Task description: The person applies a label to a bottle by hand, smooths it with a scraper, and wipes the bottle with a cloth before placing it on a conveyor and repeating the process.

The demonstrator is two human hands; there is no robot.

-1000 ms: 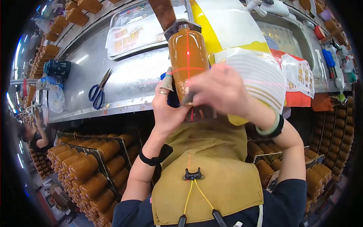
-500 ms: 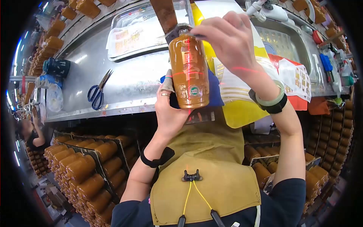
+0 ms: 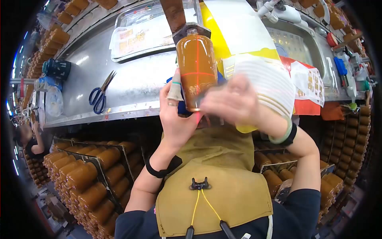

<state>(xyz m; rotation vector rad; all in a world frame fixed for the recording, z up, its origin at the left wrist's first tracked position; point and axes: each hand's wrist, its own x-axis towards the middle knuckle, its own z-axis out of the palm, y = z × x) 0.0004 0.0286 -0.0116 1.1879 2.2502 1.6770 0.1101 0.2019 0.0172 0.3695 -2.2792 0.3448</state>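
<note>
Bottle (image 3: 195, 67): left hand (image 3: 177, 121) holding its lower side; right hand (image 3: 234, 101) blurred near base, cannot tell grip.

Blue-handled scissors (image 3: 103, 88), dark jar (image 3: 58, 69), racked brown bottles (image 3: 82, 175)

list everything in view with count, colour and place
bottle: 1, glossy brown, centre
clamp: 1, dark, at the bottle's neck
scissors: 1, blue handles, left on table
table: 1, silver, across the upper view
tray: 1, silver, upper left of bottle
striped sheet: 1, white, right of bottle
red sheet: 1, right of striped sheet
jar: 1, dark, far left
racked bottles: many, brown, below table, both sides
co-worker: 1, dark top, far left
apron: 1, tan, lower centre
left hand: 1, bare, at bottle's lower left
right hand: 1, blurred, at its lower right
</note>
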